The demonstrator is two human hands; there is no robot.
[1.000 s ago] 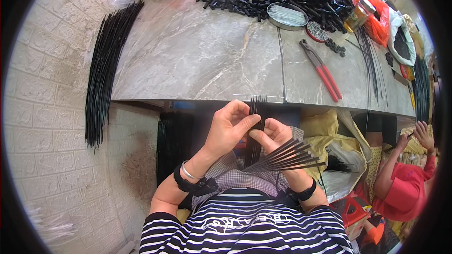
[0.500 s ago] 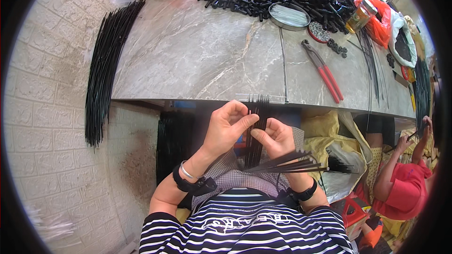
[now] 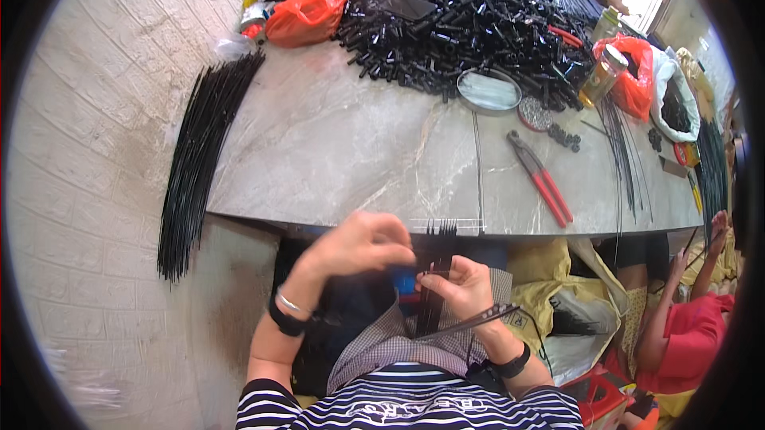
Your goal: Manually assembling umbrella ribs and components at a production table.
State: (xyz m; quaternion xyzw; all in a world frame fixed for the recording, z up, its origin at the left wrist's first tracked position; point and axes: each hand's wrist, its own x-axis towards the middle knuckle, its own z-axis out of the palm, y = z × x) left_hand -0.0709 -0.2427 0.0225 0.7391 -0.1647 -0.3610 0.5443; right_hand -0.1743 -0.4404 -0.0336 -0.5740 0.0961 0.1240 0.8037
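Note:
My right hand (image 3: 462, 290) grips a bundle of thin black rods (image 3: 434, 270) upright in front of my chest, below the table's near edge. A second set of black rods (image 3: 470, 322) sticks out sideways under this hand toward the right. My left hand (image 3: 355, 245) is blurred, just left of the bundle, fingers curled near its top; whether it touches the rods is unclear. A checked cloth (image 3: 382, 344) lies across my lap.
A grey marble table (image 3: 343, 151) carries a heap of short black tubes (image 3: 470, 23), red-handled pliers (image 3: 542, 179), a round tin lid (image 3: 488, 90), orange bags (image 3: 311, 7) and long black rods (image 3: 199, 151) over its left edge. A person in red (image 3: 685, 334) sits at right.
The fanned rods under my right hand have closed into a narrower bunch. My left hand has shifted left and up off the bundle. The view has moved closer to the table.

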